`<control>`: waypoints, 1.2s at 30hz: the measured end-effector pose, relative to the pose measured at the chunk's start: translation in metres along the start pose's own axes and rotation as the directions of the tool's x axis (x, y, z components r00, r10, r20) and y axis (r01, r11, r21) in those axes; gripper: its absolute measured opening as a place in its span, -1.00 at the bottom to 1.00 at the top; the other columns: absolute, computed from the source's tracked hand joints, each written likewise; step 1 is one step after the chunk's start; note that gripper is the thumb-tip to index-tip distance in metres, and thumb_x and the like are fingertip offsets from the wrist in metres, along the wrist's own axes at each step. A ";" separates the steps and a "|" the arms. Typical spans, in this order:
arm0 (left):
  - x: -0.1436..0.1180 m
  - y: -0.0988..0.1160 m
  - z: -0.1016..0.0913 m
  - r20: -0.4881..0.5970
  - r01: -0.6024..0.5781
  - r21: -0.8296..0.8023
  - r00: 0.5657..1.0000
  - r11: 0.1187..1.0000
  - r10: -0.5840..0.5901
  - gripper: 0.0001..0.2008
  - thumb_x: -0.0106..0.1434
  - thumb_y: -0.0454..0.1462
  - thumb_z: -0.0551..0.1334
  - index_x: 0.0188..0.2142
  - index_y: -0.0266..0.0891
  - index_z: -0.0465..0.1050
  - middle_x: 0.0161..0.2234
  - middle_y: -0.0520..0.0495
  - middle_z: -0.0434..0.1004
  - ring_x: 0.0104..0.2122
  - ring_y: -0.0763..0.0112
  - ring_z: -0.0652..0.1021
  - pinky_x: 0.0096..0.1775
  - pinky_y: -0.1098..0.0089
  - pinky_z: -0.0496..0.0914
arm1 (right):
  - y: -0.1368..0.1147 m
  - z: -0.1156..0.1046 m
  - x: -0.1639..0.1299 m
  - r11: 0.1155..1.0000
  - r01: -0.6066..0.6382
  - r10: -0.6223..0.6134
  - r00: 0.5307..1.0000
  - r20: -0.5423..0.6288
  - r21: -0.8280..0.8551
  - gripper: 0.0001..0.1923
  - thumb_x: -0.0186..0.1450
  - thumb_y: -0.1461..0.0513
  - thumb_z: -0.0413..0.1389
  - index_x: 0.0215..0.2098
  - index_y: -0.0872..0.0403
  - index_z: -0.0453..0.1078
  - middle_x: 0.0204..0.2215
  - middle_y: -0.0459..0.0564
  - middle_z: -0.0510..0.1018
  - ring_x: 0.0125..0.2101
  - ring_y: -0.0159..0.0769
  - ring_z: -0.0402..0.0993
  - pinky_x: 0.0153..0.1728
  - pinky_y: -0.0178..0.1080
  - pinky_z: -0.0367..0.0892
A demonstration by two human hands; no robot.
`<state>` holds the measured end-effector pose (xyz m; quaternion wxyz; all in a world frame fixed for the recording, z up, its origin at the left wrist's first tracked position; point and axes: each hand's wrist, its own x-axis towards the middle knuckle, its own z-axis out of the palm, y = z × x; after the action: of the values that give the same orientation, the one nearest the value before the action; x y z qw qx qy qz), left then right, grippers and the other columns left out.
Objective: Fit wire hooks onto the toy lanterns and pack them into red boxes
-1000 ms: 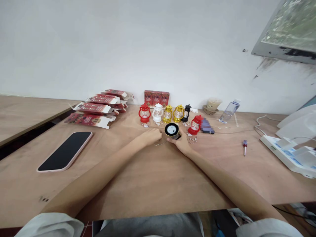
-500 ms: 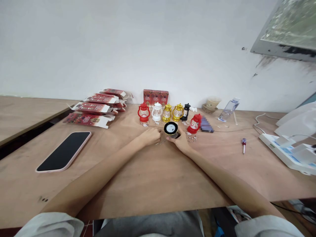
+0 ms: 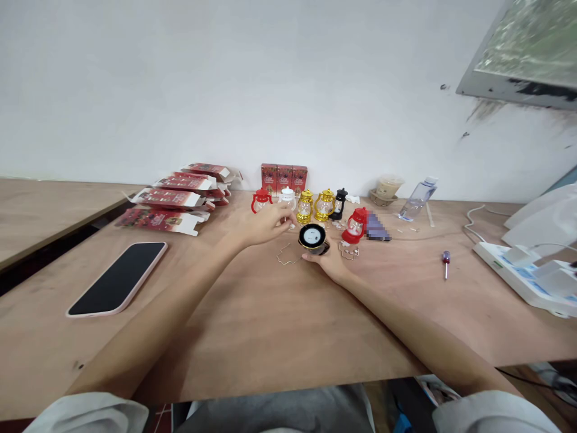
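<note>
My right hand (image 3: 331,261) grips a small lantern (image 3: 312,235), whose round black base with a white centre and gold rim is turned toward me. My left hand (image 3: 265,224) hovers to its left with fingers stretched apart and nothing visible in them. Below that hand a thin bent wire (image 3: 285,257) lies on the table. Behind stand a red lantern (image 3: 261,197) and a white lantern (image 3: 287,195), both partly covered by my left hand. Beside them are two gold lanterns (image 3: 305,206) and a black lantern (image 3: 339,204). Another red lantern (image 3: 354,225) leans to the right.
Flattened red boxes (image 3: 166,198) are piled at the left, and upright red boxes (image 3: 283,177) stand against the wall. A phone (image 3: 118,279) lies front left. On the right are a cup (image 3: 388,187), a water bottle (image 3: 418,199), a screwdriver (image 3: 446,263) and a power strip (image 3: 523,279).
My left hand has risen away from the lantern base and opened, leaving the bent wire on the table. My right hand keeps its hold on the lantern.
</note>
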<state>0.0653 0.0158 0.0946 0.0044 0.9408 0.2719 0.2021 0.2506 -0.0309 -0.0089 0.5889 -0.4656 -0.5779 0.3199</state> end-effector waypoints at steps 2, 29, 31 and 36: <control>-0.001 0.009 -0.016 0.126 -0.090 -0.086 0.987 0.992 0.100 -0.80 0.21 -0.38 0.07 -0.30 -0.24 0.47 -0.34 0.00 0.49 -0.35 0.43 0.47 -0.27 0.45 0.30 | -0.004 0.006 -0.007 0.997 -0.037 0.034 0.999 0.037 0.063 -0.45 -0.23 0.19 0.36 -0.24 0.11 0.41 -0.16 0.04 0.54 -0.10 -0.11 0.42 -0.01 -0.03 0.26; -0.019 0.068 -0.049 0.226 -0.220 0.311 0.962 0.925 0.153 -0.92 0.18 -0.38 0.10 -0.29 -0.25 0.28 -0.33 -0.07 0.43 -0.44 0.40 0.38 -0.37 0.39 0.15 | -0.011 0.022 -0.031 0.995 -0.072 0.057 0.979 0.194 0.070 -0.54 -0.15 0.27 0.32 -0.27 0.06 0.34 -0.32 -0.12 0.50 -0.26 -0.25 0.39 -0.15 -0.17 0.28; -0.019 0.069 -0.049 0.225 -0.223 0.325 0.962 0.919 0.154 -0.92 0.19 -0.38 0.09 -0.28 -0.25 0.28 -0.33 -0.07 0.43 -0.43 0.39 0.38 -0.37 0.39 0.15 | -0.009 0.022 -0.031 0.994 -0.079 0.062 0.978 0.197 0.077 -0.54 -0.15 0.27 0.32 -0.26 0.06 0.35 -0.33 -0.13 0.50 -0.27 -0.25 0.40 -0.16 -0.17 0.28; -0.017 0.072 -0.048 0.249 -0.255 0.308 0.951 0.917 0.181 -0.90 0.17 -0.40 0.11 -0.28 -0.26 0.27 -0.35 -0.08 0.43 -0.37 0.34 0.42 -0.37 0.39 0.17 | -0.004 0.022 -0.030 0.992 -0.103 0.089 0.978 0.190 0.070 -0.53 -0.17 0.26 0.32 -0.28 0.05 0.35 -0.36 -0.14 0.49 -0.31 -0.25 0.40 -0.18 -0.17 0.29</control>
<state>0.0705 -0.0590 0.1406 -0.1496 0.9685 0.1931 0.0489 0.2243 -0.0561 -0.0191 0.5339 -0.4371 -0.5944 0.4130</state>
